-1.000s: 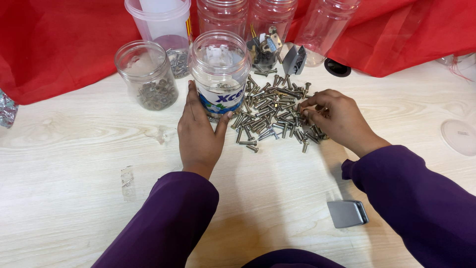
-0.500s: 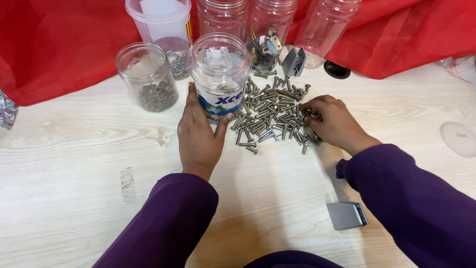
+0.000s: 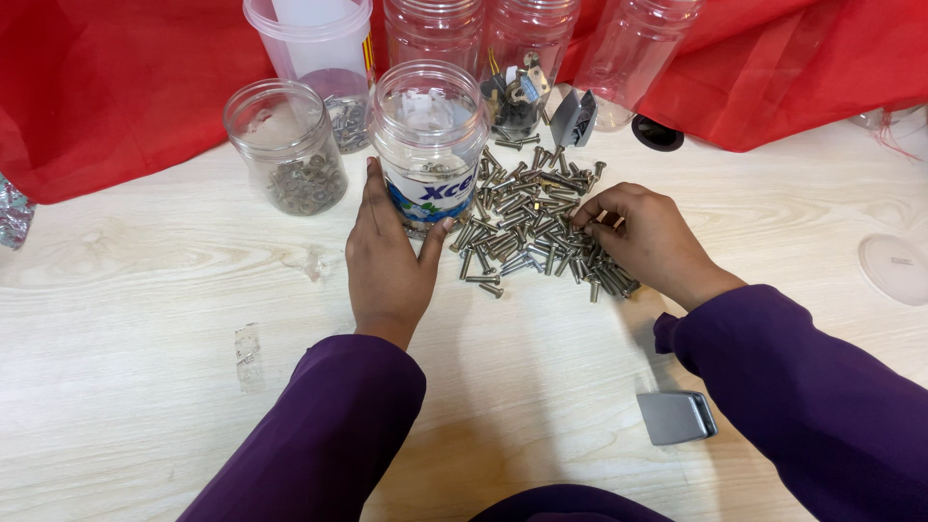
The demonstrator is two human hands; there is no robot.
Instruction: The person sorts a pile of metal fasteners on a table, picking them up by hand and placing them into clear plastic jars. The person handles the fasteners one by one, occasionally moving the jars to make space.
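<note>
1. Table [image 3: 145, 387]: pale wood surface. It bears every item listed below.
2. Red cloth [image 3: 116, 87]: draped along the far edge, from 9 o'clock round to 2 o'clock.
3. Left hand [image 3: 389, 253]: wrapped around the near side of the labelled jar [image 3: 428, 135], thumb on its right flank, fingers on its left. The hand is grasping the jar. The jar stands upright with its mouth open, at 12 o'clock from this hand.
4. Right hand [image 3: 650, 240]: resting on the right part of the screw pile [image 3: 532, 224], fingers curled down among the screws. Whether it pinches a screw cannot be told; the fingertips are hidden.
5. Screw pile: spread flat on the table at 3 o'clock from the jar, touching its base. The pile's long axis runs roughly from 12 o'clock down to 4 o'clock. Single screws point every way. The right hand is the nearer hand; the jar mouth lies at 10 o'clock from it.
6. Washer jar [image 3: 287, 145]: smaller, open, at 9 o'clock from the labelled jar, apart from it.
7. Rear jars [image 3: 527, 58]: 4 clear containers in a row at 12 o'clock.
8. Grey block [image 3: 677, 418]: at 5 o'clock, near the right sleeve [image 3: 802, 387].
9. White lid [image 3: 894, 269]: at 3 o'clock, at the table edge.
</note>
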